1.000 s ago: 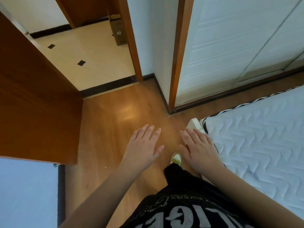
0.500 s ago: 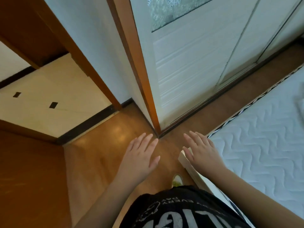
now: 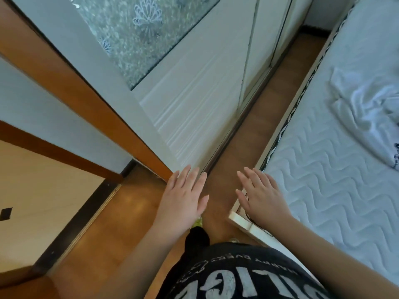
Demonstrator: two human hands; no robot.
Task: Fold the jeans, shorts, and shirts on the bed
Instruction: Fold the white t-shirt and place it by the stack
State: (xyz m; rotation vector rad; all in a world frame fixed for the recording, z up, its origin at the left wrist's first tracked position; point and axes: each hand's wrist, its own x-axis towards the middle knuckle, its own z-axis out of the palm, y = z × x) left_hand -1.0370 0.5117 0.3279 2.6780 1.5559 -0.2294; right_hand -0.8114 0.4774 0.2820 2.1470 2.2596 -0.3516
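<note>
View has swung from the doorway toward the bed (image 3: 323,169), bringing a crumpled white shirt (image 3: 364,104) in at 3 o'clock; left hand (image 3: 183,197) and right hand (image 3: 262,194) hover flat, fingers spread, empty, so folding has not begun.

Floor: warm brown wood floor (image 3: 129,214) fills the lower left and runs as a strip toward the upper right.
Wardrobe: white sliding wardrobe doors (image 3: 194,100) cross the middle, with a frosted flower-patterned glass panel (image 3: 138,33) at the top.
Door frame: an orange-brown wooden frame (image 3: 71,83) slants across the upper left.
Doorway: pale tiles (image 3: 43,201) behind a dark threshold strip (image 3: 79,223) at the left.
Bed: white quilted mattress (image 3: 323,180) at the right.
</note>
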